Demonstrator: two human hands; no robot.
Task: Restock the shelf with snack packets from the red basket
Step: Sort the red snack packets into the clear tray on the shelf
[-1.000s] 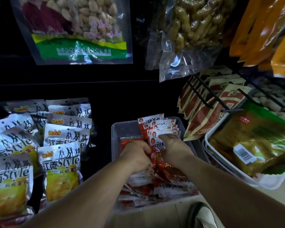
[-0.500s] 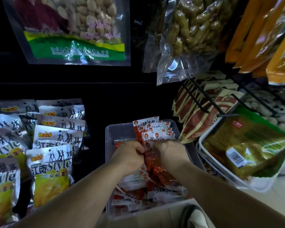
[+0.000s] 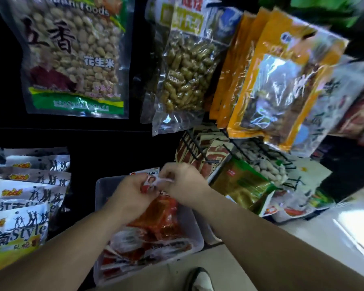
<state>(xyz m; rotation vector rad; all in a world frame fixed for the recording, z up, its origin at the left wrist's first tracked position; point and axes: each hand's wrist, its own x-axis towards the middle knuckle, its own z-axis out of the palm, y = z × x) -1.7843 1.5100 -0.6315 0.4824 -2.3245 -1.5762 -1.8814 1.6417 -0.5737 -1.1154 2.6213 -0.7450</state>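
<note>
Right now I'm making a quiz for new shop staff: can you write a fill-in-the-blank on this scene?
The left hand and right hand hold packets over a tub of mostly ____ packets.
The Style packets lie ____ of the tub.
The hanging peanuts bag has a ____ bottom band.
Missing: red, left, green.
</note>
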